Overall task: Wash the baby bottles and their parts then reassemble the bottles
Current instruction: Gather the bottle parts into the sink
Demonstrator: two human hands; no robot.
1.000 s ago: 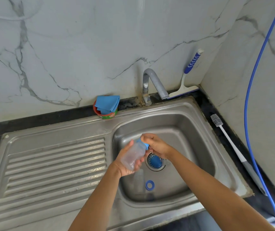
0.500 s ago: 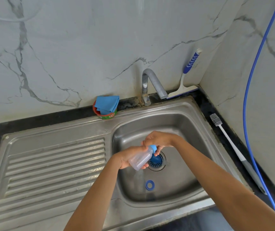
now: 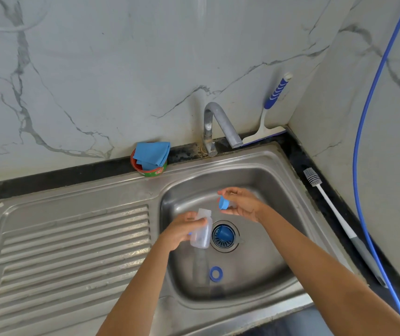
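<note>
My left hand grips a clear plastic baby bottle over the sink basin, its open threaded neck pointing up. My right hand holds the blue screw cap with its nipple, lifted apart from the bottle and a little to its right. A second clear bottle lies on the basin floor below my left hand. Beside it lies a loose blue ring. A blue part sits in the drain strainer.
The steel sink has a ribbed drainboard on the left. The tap stands behind the basin. A bottle brush lies on the right counter by a blue hose. A squeegee leans in the corner; a tub with blue cloth stands at the back.
The cap has come off the bottle: my right hand lifted it up and to the right. My left hand turned the bottle more upright.
</note>
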